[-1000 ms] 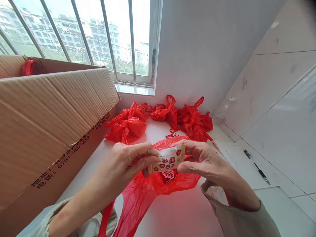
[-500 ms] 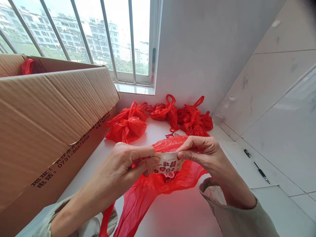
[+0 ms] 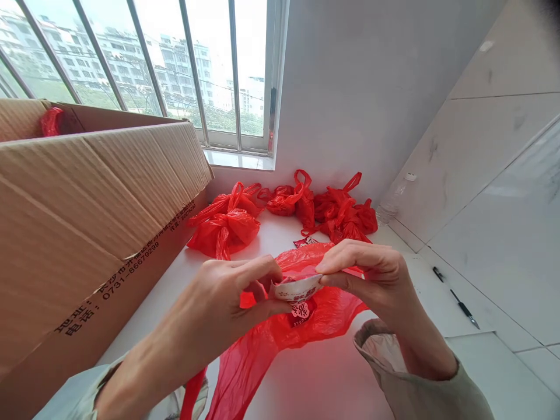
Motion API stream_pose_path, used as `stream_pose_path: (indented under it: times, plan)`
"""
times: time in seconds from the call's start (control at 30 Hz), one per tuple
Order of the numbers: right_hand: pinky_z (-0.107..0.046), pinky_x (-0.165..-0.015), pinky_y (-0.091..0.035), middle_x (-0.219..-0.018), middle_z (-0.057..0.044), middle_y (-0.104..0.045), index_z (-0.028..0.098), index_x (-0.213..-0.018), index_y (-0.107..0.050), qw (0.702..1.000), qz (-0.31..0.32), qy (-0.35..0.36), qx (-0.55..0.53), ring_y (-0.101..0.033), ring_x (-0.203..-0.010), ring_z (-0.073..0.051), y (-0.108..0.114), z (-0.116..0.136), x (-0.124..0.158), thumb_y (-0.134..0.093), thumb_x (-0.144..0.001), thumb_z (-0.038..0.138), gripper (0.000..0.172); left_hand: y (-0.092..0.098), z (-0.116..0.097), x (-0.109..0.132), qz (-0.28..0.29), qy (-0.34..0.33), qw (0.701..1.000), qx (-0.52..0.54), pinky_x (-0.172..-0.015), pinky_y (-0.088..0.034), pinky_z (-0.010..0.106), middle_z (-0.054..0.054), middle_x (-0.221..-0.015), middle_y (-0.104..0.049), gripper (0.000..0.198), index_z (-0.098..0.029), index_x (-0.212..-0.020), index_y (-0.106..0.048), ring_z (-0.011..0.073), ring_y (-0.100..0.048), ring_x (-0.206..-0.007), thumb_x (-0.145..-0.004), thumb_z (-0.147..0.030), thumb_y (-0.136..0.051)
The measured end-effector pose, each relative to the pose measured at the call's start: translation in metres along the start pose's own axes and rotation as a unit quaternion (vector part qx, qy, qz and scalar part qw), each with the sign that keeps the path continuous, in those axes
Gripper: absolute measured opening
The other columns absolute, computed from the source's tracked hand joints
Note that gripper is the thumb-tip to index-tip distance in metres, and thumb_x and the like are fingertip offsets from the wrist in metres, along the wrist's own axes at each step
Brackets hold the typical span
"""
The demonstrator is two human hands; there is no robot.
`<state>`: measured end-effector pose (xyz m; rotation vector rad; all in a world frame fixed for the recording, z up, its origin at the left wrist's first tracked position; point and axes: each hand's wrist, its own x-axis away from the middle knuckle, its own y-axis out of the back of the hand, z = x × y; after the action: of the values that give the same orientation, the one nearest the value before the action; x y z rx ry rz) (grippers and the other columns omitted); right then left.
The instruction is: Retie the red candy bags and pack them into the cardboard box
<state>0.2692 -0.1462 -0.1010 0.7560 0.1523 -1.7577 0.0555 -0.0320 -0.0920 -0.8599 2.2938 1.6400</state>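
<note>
A small white packet (image 3: 298, 288) with reddish print is held between both hands above a spread red plastic bag (image 3: 336, 318). My left hand (image 3: 238, 291) pinches its left end between thumb and fingers. At the right end, the thumb and forefinger of my right hand (image 3: 365, 268) grip the edge. The packet's upper edge bows, and its front tilts so the print is hard to read. Just beneath it, on the bag, lies a dark red sugar packet (image 3: 301, 312) with white lettering, partly covered. Whether the white packet is open cannot be made out.
Tied red bags (image 3: 231, 224) and more red bags (image 3: 343, 210) stand along the wall. A large cardboard box (image 3: 105, 186) fills the left. Another red packet (image 3: 305, 241) lies beyond my hands. To the right are a clear bottle (image 3: 396, 198), a paper sheet (image 3: 433, 297) and a pen (image 3: 464, 309).
The white packet has tipped so its printed front is foreshortened and its top edge curves. My left fingers have shifted at its end, and my right hand has moved slightly right.
</note>
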Motion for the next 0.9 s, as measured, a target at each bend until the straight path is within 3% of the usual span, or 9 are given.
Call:
stream_pose_path:
  times: [0.07, 0.2, 0.27, 0.43, 0.6, 0.7, 0.77, 0.83, 0.9]
  plan:
    - [-0.033, -0.070, -0.056, -0.084, -0.002, -0.073, 0.026, -0.087, -0.075, 0.997, 0.031, 0.064, 0.042, -0.067, -0.077, -0.018, 0.006, 0.001, 0.000, -0.075, -0.086, 0.023, 0.003, -0.003, -0.005, 0.004, -0.055, -0.072, 0.991, -0.103, -0.052, -0.042, 0.025, -0.003, -0.066, -0.067, 0.021, -0.022, -0.083, -0.062, 0.0128, -0.059, -0.053, -0.099, -0.031, -0.052]
    - [-0.036, -0.090, -0.054, -0.116, -0.005, -0.069, 0.028, -0.125, -0.062, 0.976, 0.108, 0.102, 0.161, -0.063, -0.108, -0.023, 0.014, 0.004, 0.000, -0.080, -0.081, 0.028, 0.048, -0.011, -0.015, 0.015, -0.119, -0.180, 0.952, -0.215, -0.081, -0.053, 0.036, 0.005, -0.083, -0.075, 0.034, -0.021, -0.089, -0.063, 0.0223, -0.070, -0.082, -0.102, -0.015, -0.033]
    - [-0.036, -0.096, -0.051, -0.129, -0.007, -0.063, 0.027, -0.135, -0.055, 0.960, 0.131, 0.108, 0.222, -0.059, -0.116, -0.023, 0.013, 0.005, 0.001, -0.078, -0.083, 0.028, 0.057, -0.014, -0.018, 0.019, -0.128, -0.219, 0.937, -0.239, -0.090, -0.053, 0.038, 0.005, -0.088, -0.076, 0.031, -0.022, -0.096, -0.064, 0.0243, -0.071, -0.092, -0.101, -0.014, -0.034]
    - [-0.030, -0.094, -0.051, -0.127, -0.005, -0.064, 0.027, -0.131, -0.057, 0.952, 0.161, 0.125, 0.229, -0.060, -0.116, -0.019, 0.007, 0.005, 0.002, -0.069, -0.084, 0.013, 0.050, -0.011, -0.018, 0.021, -0.110, -0.252, 0.925, -0.262, -0.095, -0.054, 0.032, 0.001, -0.097, -0.077, 0.020, -0.024, -0.105, -0.063, 0.0220, -0.069, -0.107, -0.097, -0.014, -0.048]
    - [-0.030, -0.096, -0.048, -0.123, -0.004, -0.067, 0.026, -0.125, -0.063, 0.953, 0.162, 0.134, 0.218, -0.060, -0.115, -0.019, 0.011, 0.008, 0.002, -0.065, -0.092, 0.017, 0.034, -0.010, -0.009, 0.007, -0.109, -0.255, 0.934, -0.224, -0.070, -0.056, 0.032, 0.002, -0.083, -0.073, 0.023, -0.021, -0.097, -0.060, 0.0217, -0.071, -0.082, -0.099, -0.013, -0.039]
    - [-0.028, -0.086, -0.048, -0.112, -0.002, -0.071, 0.026, -0.116, -0.068, 0.951, 0.187, 0.086, 0.229, -0.063, -0.103, -0.017, 0.014, 0.013, 0.001, -0.058, -0.098, 0.027, 0.020, -0.008, 0.000, 0.005, -0.072, -0.179, 0.950, -0.244, -0.067, -0.057, 0.034, 0.007, -0.098, -0.071, 0.016, -0.018, -0.111, -0.058, 0.0251, -0.068, -0.088, -0.096, -0.022, -0.054]
    - [-0.027, -0.078, -0.047, -0.101, 0.000, -0.073, 0.026, -0.109, -0.070, 0.944, 0.210, 0.013, 0.256, -0.065, -0.092, -0.016, 0.013, 0.013, 0.000, -0.058, -0.099, 0.030, 0.017, -0.005, 0.007, 0.014, -0.021, -0.081, 0.968, -0.239, -0.073, -0.059, 0.040, 0.013, -0.119, -0.066, 0.044, -0.018, -0.130, -0.051, 0.0308, -0.067, -0.098, -0.089, -0.028, -0.065]
    - [-0.026, -0.067, -0.043, -0.087, 0.001, -0.072, 0.023, -0.096, -0.071, 0.922, 0.237, -0.058, 0.302, -0.064, -0.079, -0.015, 0.008, 0.008, 0.000, -0.060, -0.097, 0.030, 0.013, -0.003, 0.014, 0.029, 0.048, -0.011, 0.980, -0.191, -0.081, -0.059, 0.043, 0.015, -0.135, -0.059, 0.057, -0.022, -0.144, -0.041, 0.0328, -0.066, -0.106, -0.090, -0.025, -0.060]
    - [-0.026, -0.059, -0.037, -0.073, 0.002, -0.069, 0.020, -0.080, -0.067, 0.893, 0.258, -0.091, 0.359, -0.060, -0.066, -0.014, -0.001, -0.002, 0.002, -0.064, -0.095, 0.027, 0.016, -0.003, 0.019, 0.043, 0.094, 0.013, 0.989, -0.114, -0.093, -0.055, 0.040, 0.008, -0.143, -0.056, 0.058, -0.031, -0.150, -0.033, 0.0277, -0.063, -0.116, -0.096, -0.011, -0.040]
